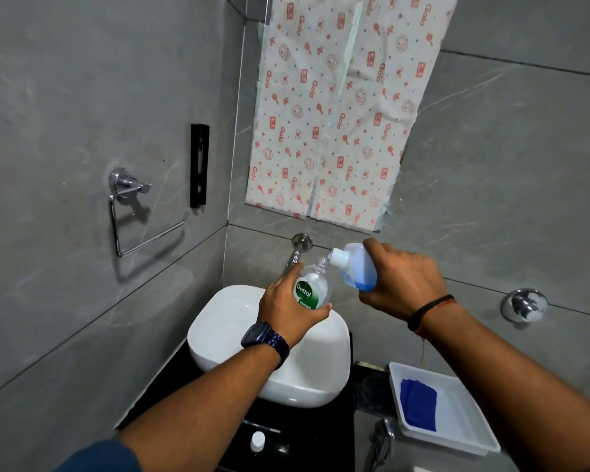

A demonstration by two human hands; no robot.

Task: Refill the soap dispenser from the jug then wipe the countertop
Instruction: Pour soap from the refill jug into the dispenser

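Observation:
My left hand point(286, 308) grips a clear soap dispenser bottle point(312, 284) with a green label, its neck open and tilted up to the right, above the white basin point(225, 321). My right hand point(402, 281) holds a translucent jug point(356, 264) tipped over, its white spout touching the bottle's mouth. Blue liquid sits in the jug's lower corner. A folded blue cloth point(418, 407) lies in a white tray point(470, 427) on the right. A white cap point(258, 441) stands on the black countertop point(307, 434) in front of the basin.
A chrome tap spout point(295, 253) comes out of the wall right behind the bottle. A chrome towel ring point(133, 212) hangs on the left wall. A round chrome knob point(523, 304) is on the right wall. Patterned paper point(341, 107) covers the mirror.

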